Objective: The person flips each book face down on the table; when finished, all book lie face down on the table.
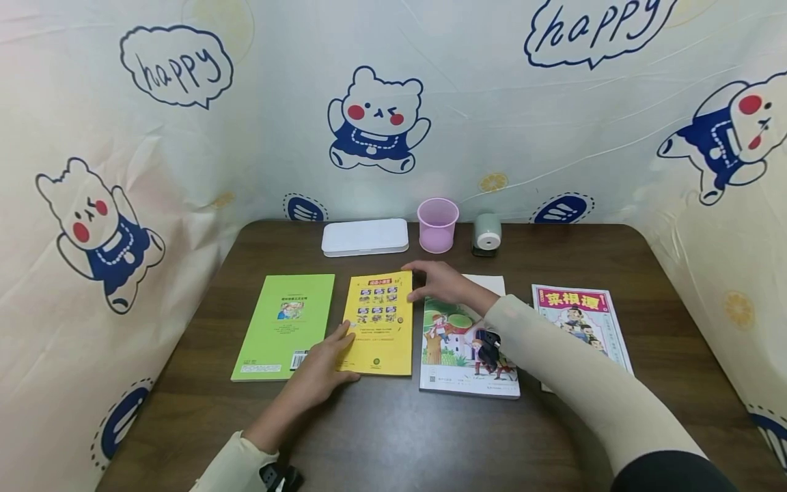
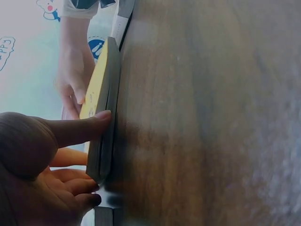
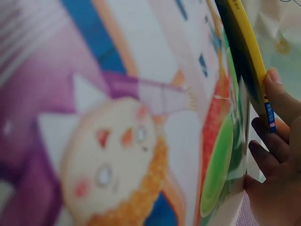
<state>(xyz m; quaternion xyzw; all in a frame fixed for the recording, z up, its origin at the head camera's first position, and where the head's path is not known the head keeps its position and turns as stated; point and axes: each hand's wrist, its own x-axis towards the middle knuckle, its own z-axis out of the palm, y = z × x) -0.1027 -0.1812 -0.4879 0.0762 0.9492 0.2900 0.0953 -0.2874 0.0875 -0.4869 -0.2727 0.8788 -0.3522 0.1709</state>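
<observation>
A yellow book (image 1: 378, 321) lies on the dark wooden table (image 1: 393, 437) between a green book (image 1: 284, 324) and an illustrated picture book (image 1: 458, 348). My left hand (image 1: 332, 359) holds the yellow book's near left corner, its thumb (image 2: 80, 127) pressed on the edge and its fingers on the cover. My right hand (image 1: 430, 280) grips the far right corner; its fingertips (image 3: 277, 96) curl round the yellow edge (image 3: 244, 47). In the right wrist view the picture book's cover (image 3: 117, 141) fills the frame. The other hand (image 2: 73, 80) shows at the book's far end.
A magazine (image 1: 581, 318) lies at the right, partly under my right sleeve. Along the back edge stand a white case (image 1: 365, 236), a pink cup (image 1: 438, 224) and a grey-green sharpener (image 1: 487, 234). Printed cloth walls close in three sides.
</observation>
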